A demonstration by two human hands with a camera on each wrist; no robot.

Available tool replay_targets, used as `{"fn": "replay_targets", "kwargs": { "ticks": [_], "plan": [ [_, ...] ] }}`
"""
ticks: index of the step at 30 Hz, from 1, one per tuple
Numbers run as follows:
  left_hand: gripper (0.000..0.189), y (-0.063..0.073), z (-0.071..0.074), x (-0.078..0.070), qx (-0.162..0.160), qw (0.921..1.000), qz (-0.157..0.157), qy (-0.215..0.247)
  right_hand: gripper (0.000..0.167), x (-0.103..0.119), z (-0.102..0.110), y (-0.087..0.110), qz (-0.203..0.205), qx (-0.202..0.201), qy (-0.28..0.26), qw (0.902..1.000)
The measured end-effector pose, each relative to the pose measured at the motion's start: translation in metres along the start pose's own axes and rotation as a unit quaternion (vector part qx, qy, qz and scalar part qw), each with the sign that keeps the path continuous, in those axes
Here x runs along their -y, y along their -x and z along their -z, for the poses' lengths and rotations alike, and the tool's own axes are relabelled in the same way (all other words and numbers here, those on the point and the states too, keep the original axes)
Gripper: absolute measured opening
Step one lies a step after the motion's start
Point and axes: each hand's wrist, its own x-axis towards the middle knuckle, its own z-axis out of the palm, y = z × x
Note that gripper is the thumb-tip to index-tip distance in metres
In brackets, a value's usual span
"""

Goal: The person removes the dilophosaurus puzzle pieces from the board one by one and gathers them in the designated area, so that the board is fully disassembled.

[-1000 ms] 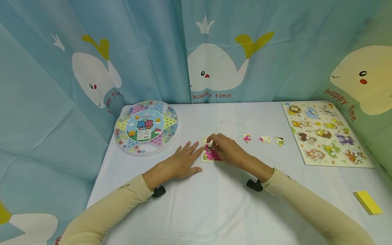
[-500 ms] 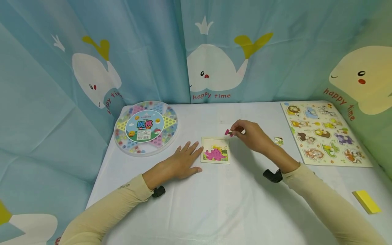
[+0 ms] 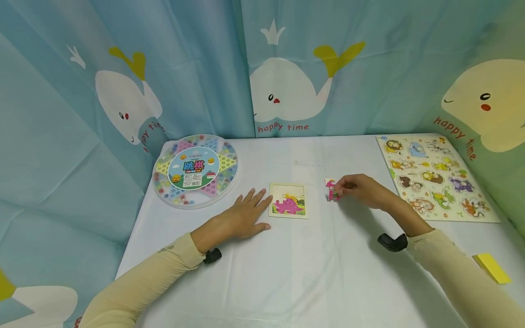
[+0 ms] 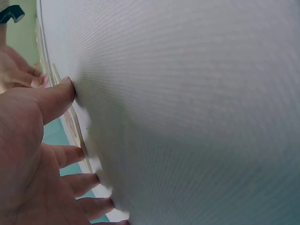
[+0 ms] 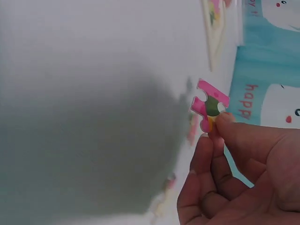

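My left hand (image 3: pixel 246 216) lies flat with spread fingers on the white table, index fingertip right at the left edge of a small jigsaw board (image 3: pixel 306 200). A pink dinosaur picture fills the board's lower part; its upper part shows pale backing. To the right of the board, thumb and fingers of my right hand (image 3: pixel 362 190) pinch a pink puzzle piece (image 5: pixel 213 107) with a green patch and a bit of yellow. Just behind it lies a loose pink-and-white puzzle piece (image 3: pixel 330 182). In the right wrist view, another loose piece (image 5: pixel 161 199) shows blurred beside the curled fingers.
A round Chinese checkers set (image 3: pixel 195 168) with marbles stands at the back left. An animal peg puzzle (image 3: pixel 440 182) lies at the back right, and a yellow block (image 3: pixel 491 268) near the right side. A whale-print curtain (image 3: pixel 197 68) hangs behind the table.
My right hand has lifted away from the jigsaw board with the pink puzzle piece and moved right, now beside the loose pieces. The left hand stays where it was.
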Motion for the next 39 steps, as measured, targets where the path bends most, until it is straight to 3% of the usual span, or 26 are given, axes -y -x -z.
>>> {"fn": "replay_targets", "kwargs": {
  "ticks": [4, 12, 24, 30, 39],
  "plan": [
    [0.084, -0.001, 0.001, 0.000, 0.000, 1.0000, -0.001, -0.004, 0.011, -0.006, -0.010, 0.000, -0.001, 0.001, -0.001, 1.0000],
    [0.085, -0.001, 0.001, -0.001, 0.004, 1.0000, 0.000, -0.005, 0.006, 0.003, -0.027, -0.002, -0.014, -0.054, 0.089, 0.9944],
    [0.085, -0.001, 0.001, -0.002, 0.005, 0.9999, 0.005, -0.007, 0.008, 0.007, -0.045, 0.000, 0.001, -0.124, 0.134, 0.9832],
    [0.085, -0.002, 0.001, -0.001, 0.006, 0.9999, 0.006, -0.006, 0.019, 0.027, -0.048, -0.010, -0.001, -0.113, 0.108, 0.9877],
    [0.085, -0.002, 0.001, -0.001, 0.007, 0.9999, 0.005, -0.006, 0.029, 0.063, -0.072, -0.031, 0.058, -0.074, 0.065, 0.9935]
  ]
}}
